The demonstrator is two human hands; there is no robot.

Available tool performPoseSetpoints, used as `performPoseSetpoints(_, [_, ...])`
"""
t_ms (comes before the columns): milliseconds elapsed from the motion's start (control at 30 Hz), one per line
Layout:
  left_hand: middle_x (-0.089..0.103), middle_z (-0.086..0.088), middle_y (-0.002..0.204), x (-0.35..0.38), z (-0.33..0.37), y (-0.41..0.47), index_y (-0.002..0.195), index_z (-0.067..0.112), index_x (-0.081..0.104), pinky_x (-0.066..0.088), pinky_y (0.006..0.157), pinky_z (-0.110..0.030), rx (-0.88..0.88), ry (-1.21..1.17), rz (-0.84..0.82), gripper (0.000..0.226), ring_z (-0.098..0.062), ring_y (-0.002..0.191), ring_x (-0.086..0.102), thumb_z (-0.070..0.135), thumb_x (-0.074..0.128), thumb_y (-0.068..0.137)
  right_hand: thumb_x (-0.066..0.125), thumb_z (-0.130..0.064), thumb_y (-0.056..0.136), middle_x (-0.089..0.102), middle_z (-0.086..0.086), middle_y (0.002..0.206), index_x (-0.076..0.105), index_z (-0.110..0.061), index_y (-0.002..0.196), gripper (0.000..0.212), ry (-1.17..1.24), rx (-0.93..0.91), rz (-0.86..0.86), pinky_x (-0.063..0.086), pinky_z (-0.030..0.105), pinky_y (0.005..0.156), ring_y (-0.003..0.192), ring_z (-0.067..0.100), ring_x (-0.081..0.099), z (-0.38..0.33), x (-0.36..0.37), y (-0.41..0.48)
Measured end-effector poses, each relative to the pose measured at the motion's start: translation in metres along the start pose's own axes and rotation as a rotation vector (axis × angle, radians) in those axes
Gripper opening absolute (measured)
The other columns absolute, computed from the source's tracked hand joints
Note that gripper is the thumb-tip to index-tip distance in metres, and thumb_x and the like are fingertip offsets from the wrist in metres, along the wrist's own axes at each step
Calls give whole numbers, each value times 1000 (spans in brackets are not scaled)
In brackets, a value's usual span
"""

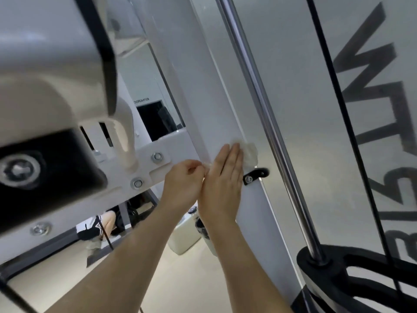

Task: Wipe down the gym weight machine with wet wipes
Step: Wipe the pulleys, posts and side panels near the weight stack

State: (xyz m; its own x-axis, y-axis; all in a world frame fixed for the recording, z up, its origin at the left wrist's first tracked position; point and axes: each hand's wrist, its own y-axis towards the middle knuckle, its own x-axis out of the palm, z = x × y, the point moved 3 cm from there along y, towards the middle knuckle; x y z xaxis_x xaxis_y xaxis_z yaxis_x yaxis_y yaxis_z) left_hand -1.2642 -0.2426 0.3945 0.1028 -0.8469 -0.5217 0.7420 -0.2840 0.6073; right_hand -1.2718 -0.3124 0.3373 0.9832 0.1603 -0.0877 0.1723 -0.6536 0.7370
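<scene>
The white upright post (225, 98) of the weight machine runs up the middle of the view. My right hand (223, 177) lies flat against it with straight fingers, pressing a crumpled white wet wipe (249, 152) to the post just above a small black bracket (256, 175). My left hand (182, 179) is beside it, fingers curled, pinching a corner of the wipe (208, 164) between thumb and fingertips.
A chrome guide rod (266, 123) and a black cable (338, 109) run along the frosted shroud (316, 154) with dark lettering at right. A bolted white cross plate (146, 168) and a pulley housing (45, 123) fill the left. A white container (182, 236) sits on the floor below.
</scene>
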Motion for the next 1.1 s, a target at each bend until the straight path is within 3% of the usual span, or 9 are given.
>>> performPoseSetpoints(100, [73,8,84,7,-6,-4,82,28,70,55,86,-37,-32,74,-77,10,-13,87,68,28,61,88,51,-10,87,25,25,156,24,7,148,69,-64,-1,-22,31,44,116,145,36,26,29,3,-55])
performPoseSetpoints(200, [71,9,82,18,-14,-19,89,21,70,53,79,-26,-51,204,-171,16,-11,81,66,36,70,84,85,-16,66,26,23,156,18,5,149,108,-84,97,-177,30,43,115,145,35,27,51,4,-93])
performPoseSetpoints(267, [72,6,86,24,-21,-26,91,20,67,55,83,-31,-91,194,-192,23,-13,82,68,37,77,79,90,-22,60,19,21,159,9,3,150,123,-86,122,-223,29,43,116,147,34,20,53,5,-90])
performPoseSetpoints(433, [71,3,99,27,-32,-32,106,22,59,57,84,-33,-271,-128,-210,40,-19,89,71,31,83,75,76,-20,77,5,22,161,-5,-4,153,112,-83,84,-189,16,41,120,151,33,2,51,8,-62])
performPoseSetpoints(567, [71,1,107,37,-40,-41,117,20,56,53,82,-24,-344,-309,-210,49,-16,94,70,28,83,76,74,-15,76,15,21,160,5,-1,153,105,-106,170,-195,19,39,118,150,32,13,77,5,-101])
performPoseSetpoints(667, [74,2,103,42,-47,-45,118,20,56,55,89,-34,-351,-328,-237,50,-17,94,71,27,83,76,69,-15,78,22,23,157,8,3,152,98,-74,276,-176,20,41,119,147,35,21,78,9,-93])
performPoseSetpoints(800, [76,5,95,46,-49,-43,121,18,55,56,88,-48,-310,-364,-265,46,-21,90,73,13,78,81,48,-23,92,22,21,158,9,2,153,76,-5,192,-112,20,44,121,147,33,19,61,9,-58])
performPoseSetpoints(933, [74,-1,103,59,-59,-48,121,20,51,56,90,-44,-307,-344,-362,56,-27,98,71,-1,77,77,67,-14,81,14,20,161,14,4,152,91,-130,196,-164,24,43,119,149,33,16,89,8,-111])
performPoseSetpoints(1100, [74,-5,106,80,-82,-71,126,18,50,54,90,-38,-371,-379,-473,62,-25,101,69,0,80,74,69,-22,81,31,22,154,14,5,151,93,-164,233,-183,26,46,118,140,35,35,103,8,-119])
